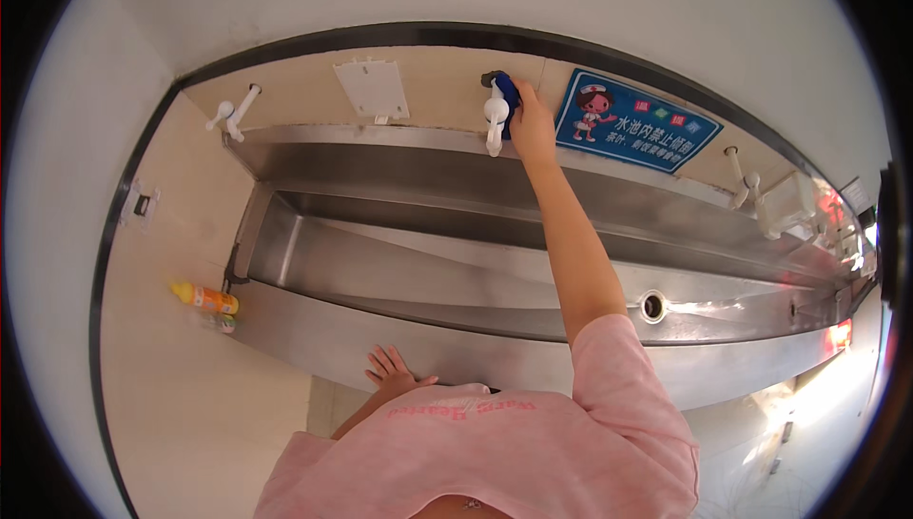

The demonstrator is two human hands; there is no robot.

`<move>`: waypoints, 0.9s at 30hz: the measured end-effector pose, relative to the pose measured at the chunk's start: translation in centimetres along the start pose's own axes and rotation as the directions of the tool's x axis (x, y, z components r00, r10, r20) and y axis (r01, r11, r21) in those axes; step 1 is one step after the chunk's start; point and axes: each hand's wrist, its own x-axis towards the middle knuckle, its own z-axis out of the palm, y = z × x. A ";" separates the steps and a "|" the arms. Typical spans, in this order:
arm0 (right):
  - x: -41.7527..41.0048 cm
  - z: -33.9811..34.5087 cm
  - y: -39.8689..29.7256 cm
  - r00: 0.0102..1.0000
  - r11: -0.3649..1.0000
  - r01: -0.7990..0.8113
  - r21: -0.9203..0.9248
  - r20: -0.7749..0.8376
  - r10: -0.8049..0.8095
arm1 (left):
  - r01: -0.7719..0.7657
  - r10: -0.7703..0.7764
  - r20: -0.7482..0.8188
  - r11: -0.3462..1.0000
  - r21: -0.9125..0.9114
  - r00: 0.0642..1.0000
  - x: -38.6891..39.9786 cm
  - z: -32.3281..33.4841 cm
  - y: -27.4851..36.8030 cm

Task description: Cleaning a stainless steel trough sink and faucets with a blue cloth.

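Note:
My right hand (533,123) reaches up to the tiled wall and grips a dark blue cloth (508,96). It presses the cloth against the side of a white wall-mounted tap (496,112); part of the cloth is hidden behind the tap and my fingers. Below runs a long stainless steel trough sink (428,276). Near its front, my left hand (391,370) rests palm down on the broad steel ledge (299,323), fingers spread and holding nothing.
A second white tap (230,114) juts out at left, and another (745,187) at right. A white panel (372,89) and a blue sign with writing (635,119) are on the wall. A yellow-orange bottle (207,298) stands at the ledge's left end. A round drain (653,306) opens in the basin.

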 end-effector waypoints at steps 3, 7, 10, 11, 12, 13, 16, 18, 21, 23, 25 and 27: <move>-1.5 1.4 1.3 0.974 0.931 0.210 0.299 -0.150 -0.171 | 0.015 -0.016 0.021 0.999 0.031 1.000 -0.2 -0.5 0.3; -3.8 0.7 2.4 0.993 0.887 0.113 0.449 -0.012 -0.120 | 0.070 -0.073 0.055 0.996 0.056 0.996 -0.4 -1.1 1.1; -5.2 -0.3 3.2 0.997 0.904 -0.016 0.427 0.079 -0.020 | 0.083 -0.087 0.046 0.993 0.081 0.995 -0.5 -1.2 1.2; -6.0 -0.8 3.5 0.997 0.903 -0.023 0.428 0.073 -0.010 | 0.080 -0.084 0.046 0.993 0.090 0.995 -0.4 -1.2 1.4; -6.7 -0.8 3.8 0.989 0.948 -0.120 0.295 0.122 0.087 | 0.085 -0.089 0.044 0.992 0.095 0.995 -0.4 -1.1 1.4; -7.6 -0.8 4.2 0.970 0.966 -0.211 0.151 0.158 0.187 | 0.089 -0.094 0.043 0.991 0.098 0.995 -0.4 -1.1 1.4; -10.2 -0.6 5.6 0.930 0.939 -0.152 -0.309 0.277 0.241 | 0.099 -0.104 0.045 0.990 0.097 0.994 -0.4 -0.8 1.4; -11.0 -0.8 5.0 0.937 0.890 -0.090 -0.448 0.265 0.229 | 0.096 -0.099 0.037 0.992 0.083 0.994 -0.4 -0.7 1.2; -10.7 -1.7 3.9 0.975 0.777 0.009 -0.630 0.178 0.133 | 0.065 -0.065 0.015 0.997 0.045 0.998 -0.2 -0.3 0.7; -9.7 -2.6 3.1 0.993 0.727 0.038 -0.686 0.105 0.047 | 0.034 -0.034 0.005 0.999 0.022 0.999 -0.1 0.1 0.2; -8.6 -4.0 1.3 0.990 0.724 -0.105 -0.682 -0.006 0.138 | -0.008 0.008 -0.040 1.000 -0.014 0.999 0.0 0.2 -0.1; -8.1 -5.1 0.4 0.978 0.713 -0.158 -0.684 -0.010 0.207 | -0.010 0.009 -0.021 1.000 -0.022 1.000 -0.3 0.1 -0.1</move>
